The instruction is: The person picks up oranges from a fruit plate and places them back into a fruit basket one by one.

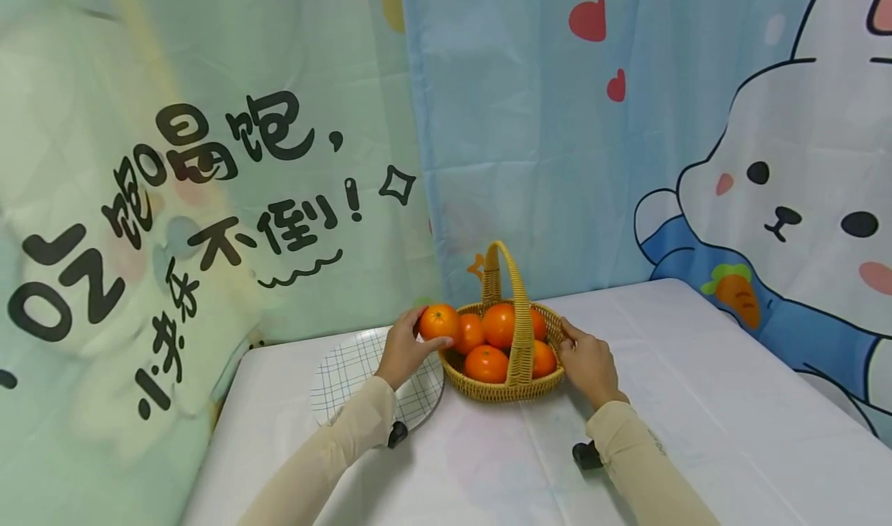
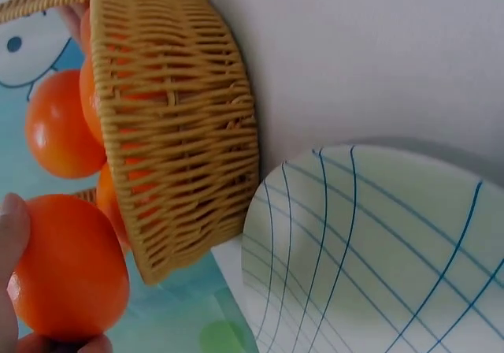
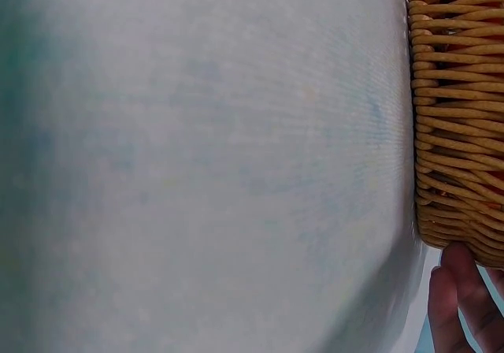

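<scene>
My left hand [image 1: 404, 349] holds an orange [image 1: 440, 322] just at the left rim of a wicker basket [image 1: 488, 392]. In the left wrist view this orange [image 2: 69, 268] sits between thumb and fingers, outside the basket wall [image 2: 185, 124]. Several more oranges [image 1: 486, 364] lie in the basket under its tall arched handle [image 1: 521, 332]. With its fingers at the right rim, my right hand [image 1: 591, 367] holds the basket. The right wrist view shows those fingers [image 3: 465, 290] against the woven side [image 3: 461, 132]; the thumb's contact is hidden.
A round white plate [image 1: 348, 379] with a blue grid lies left of the basket, partly under my left arm. Both stand on a white-covered table [image 1: 488, 464]. Printed curtains [image 1: 502, 162] hang close behind the table's back edge.
</scene>
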The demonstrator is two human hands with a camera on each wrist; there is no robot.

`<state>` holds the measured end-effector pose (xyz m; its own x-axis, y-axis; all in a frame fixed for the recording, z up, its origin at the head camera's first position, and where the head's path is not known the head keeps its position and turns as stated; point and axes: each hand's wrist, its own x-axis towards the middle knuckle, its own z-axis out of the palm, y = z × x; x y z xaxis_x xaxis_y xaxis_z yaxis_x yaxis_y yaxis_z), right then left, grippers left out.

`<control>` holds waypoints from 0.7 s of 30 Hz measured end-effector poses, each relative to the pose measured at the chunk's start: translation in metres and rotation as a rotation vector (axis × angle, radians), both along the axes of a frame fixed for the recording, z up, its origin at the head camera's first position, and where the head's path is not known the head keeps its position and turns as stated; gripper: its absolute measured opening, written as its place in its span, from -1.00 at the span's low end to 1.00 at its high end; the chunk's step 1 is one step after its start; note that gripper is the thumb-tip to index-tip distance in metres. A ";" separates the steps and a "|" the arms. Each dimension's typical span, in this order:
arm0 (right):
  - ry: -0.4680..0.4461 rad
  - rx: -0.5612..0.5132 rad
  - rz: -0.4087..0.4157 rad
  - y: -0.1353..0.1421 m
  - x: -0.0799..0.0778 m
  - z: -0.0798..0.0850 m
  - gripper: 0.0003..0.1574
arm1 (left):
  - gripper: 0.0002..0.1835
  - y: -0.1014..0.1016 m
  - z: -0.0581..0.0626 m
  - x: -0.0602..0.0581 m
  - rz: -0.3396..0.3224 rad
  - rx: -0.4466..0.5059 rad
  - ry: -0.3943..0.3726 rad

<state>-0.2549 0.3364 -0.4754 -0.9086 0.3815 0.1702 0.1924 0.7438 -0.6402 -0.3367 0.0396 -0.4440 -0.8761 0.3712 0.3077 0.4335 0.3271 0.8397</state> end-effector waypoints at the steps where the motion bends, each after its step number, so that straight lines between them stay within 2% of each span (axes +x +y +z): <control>1: 0.000 -0.002 0.001 0.000 0.000 0.000 -0.38 | -0.18 0.001 0.000 0.001 -0.005 -0.004 -0.010; 9: 0.024 0.008 0.002 0.000 0.001 -0.001 -0.38 | -0.25 0.006 -0.001 0.004 -0.075 0.001 -0.036; 13: 0.017 0.005 -0.003 0.001 0.001 -0.001 -0.38 | -0.24 0.007 -0.001 0.006 -0.096 0.004 -0.066; 21: 0.006 0.001 -0.013 0.000 0.000 -0.001 -0.38 | -0.18 0.009 -0.003 0.008 -0.118 -0.006 -0.081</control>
<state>-0.2548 0.3369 -0.4768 -0.9025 0.3931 0.1757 0.1983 0.7416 -0.6408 -0.3291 0.0484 -0.4466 -0.8483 0.4743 0.2352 0.3998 0.2829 0.8718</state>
